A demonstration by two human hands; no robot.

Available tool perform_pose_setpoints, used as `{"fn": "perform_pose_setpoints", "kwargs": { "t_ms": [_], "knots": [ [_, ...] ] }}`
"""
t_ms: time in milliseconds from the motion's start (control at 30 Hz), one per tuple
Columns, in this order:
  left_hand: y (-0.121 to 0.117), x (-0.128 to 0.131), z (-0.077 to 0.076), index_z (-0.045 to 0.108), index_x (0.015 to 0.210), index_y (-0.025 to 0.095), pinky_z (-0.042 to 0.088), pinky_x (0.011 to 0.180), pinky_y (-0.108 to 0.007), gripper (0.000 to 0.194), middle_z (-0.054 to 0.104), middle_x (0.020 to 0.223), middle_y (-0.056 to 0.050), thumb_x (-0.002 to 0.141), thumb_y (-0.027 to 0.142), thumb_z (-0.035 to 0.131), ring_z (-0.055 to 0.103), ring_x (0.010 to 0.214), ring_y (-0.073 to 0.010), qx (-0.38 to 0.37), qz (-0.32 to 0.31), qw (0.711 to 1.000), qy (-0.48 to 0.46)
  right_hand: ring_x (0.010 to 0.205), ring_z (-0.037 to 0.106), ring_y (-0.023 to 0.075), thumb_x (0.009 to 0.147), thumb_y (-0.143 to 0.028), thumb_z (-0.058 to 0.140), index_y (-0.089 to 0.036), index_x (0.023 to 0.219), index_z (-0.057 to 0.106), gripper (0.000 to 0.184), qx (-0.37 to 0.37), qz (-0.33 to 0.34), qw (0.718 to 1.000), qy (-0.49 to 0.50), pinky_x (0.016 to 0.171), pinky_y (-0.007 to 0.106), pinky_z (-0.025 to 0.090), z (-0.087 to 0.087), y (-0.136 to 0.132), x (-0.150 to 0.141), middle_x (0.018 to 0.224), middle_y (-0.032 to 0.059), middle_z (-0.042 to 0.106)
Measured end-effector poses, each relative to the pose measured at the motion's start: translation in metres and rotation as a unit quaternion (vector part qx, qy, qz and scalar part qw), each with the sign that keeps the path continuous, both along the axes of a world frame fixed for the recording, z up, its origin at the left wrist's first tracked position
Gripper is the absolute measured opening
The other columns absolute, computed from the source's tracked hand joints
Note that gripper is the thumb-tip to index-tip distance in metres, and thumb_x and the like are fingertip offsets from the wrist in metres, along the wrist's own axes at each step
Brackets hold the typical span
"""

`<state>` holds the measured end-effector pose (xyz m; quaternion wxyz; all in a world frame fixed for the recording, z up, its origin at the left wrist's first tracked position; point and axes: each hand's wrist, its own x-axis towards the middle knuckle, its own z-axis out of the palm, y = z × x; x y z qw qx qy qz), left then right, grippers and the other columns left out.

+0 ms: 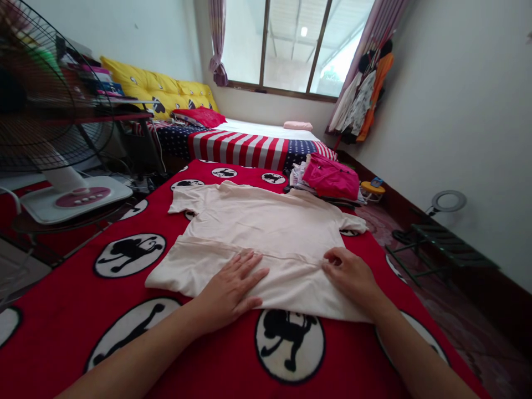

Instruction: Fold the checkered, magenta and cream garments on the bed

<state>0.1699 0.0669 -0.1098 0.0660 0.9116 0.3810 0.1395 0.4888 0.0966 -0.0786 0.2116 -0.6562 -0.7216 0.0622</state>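
Pale shirt [270, 219] on red patterned blanket [224, 360], window [295, 47] beyond

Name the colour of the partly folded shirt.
The shirt is pale cream, clearest in the head view.

The shirt [270, 221] was matt, lightly creased cloth; the red blanket [208, 366] appeared matt, fleecy; the fan base [77, 199], smooth plastic.

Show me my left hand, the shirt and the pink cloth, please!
Left hand [233, 282]: head view, on the back of the hand.
Shirt [272, 227]: head view, on its upper part.
Pink cloth [332, 176]: head view, near its middle.
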Motion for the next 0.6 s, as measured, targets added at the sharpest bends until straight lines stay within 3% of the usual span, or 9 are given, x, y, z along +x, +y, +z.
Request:
{"fn": "perform_pose_setpoints", "kwargs": {
  "t_ms": [100,233,367,433,500,600],
  "knots": [
    [0.001,0.000,-0.002,0.042,0.142,0.028,0.023,0.114,-0.054,0.053,0.029,0.154,-0.010,0.093,0.049,0.045,0.022,0.143,-0.0309,0.005,-0.001,1.000,-0.004,0.078,0.062,0.0181,0.077,-0.031,0.055,-0.020,0.095,0.064,0.023,0.075,0.011,0.997,0.024,0.072,0.030,0.044,0.006,-0.009,-0.001,0.093,0.0051,0.066],
    [0.000,-0.005,-0.004,0.049,0.137,0.026,0.024,0.113,-0.054,0.048,0.034,0.152,-0.011,0.093,0.045,0.048,0.024,0.142,-0.0316,0.013,-0.009,1.000,-0.025,0.079,0.063,0.0190,0.080,-0.038,0.053,-0.021,0.090,0.064,0.023,0.089,-0.018,0.995,0.043,0.074,0.032,0.046,0.015,-0.028,0.026,0.090,0.0049,0.067],
    [-0.008,-0.003,0.002,0.064,0.115,0.024,0.036,0.108,-0.043,0.027,0.057,0.131,-0.009,0.094,0.033,0.049,0.045,0.128,-0.0254,0.009,-0.042,0.995,-0.089,0.069,0.063,0.0222,0.078,-0.051,0.054,-0.025,0.083,0.066,0.030,0.027,-0.151,0.988,-0.018,0.064,0.034,0.045,0.010,-0.049,0.070,0.081,0.0040,0.070],
    [-0.012,0.003,0.008,0.066,0.108,0.024,0.043,0.099,-0.036,0.024,0.063,0.116,-0.008,0.094,0.031,0.048,0.054,0.113,-0.0213,-0.005,-0.066,0.992,-0.105,0.063,0.063,0.0231,0.076,-0.058,0.054,-0.026,0.078,0.067,0.035,-0.035,-0.182,0.982,-0.030,0.058,0.034,0.044,0.005,-0.057,0.081,0.077,0.0039,0.071],
    [-0.014,0.009,0.012,0.066,0.107,0.024,0.046,0.090,-0.033,0.023,0.064,0.107,-0.007,0.094,0.031,0.048,0.056,0.100,-0.0199,-0.009,-0.077,0.992,-0.101,0.065,0.065,0.0230,0.073,-0.058,0.057,-0.026,0.075,0.068,0.034,-0.075,-0.157,0.985,0.001,0.059,0.033,0.046,-0.001,-0.063,0.082,0.075,0.0036,0.072],
    [-0.016,0.012,0.015,0.066,0.106,0.023,0.046,0.084,-0.033,0.024,0.064,0.101,-0.008,0.094,0.033,0.049,0.056,0.092,-0.0200,-0.005,-0.070,0.994,-0.090,0.072,0.066,0.0218,0.074,-0.051,0.059,-0.025,0.076,0.068,0.028,-0.057,-0.091,0.991,0.083,0.065,0.030,0.049,-0.008,-0.066,0.077,0.079,0.0036,0.072]
  ]
}}
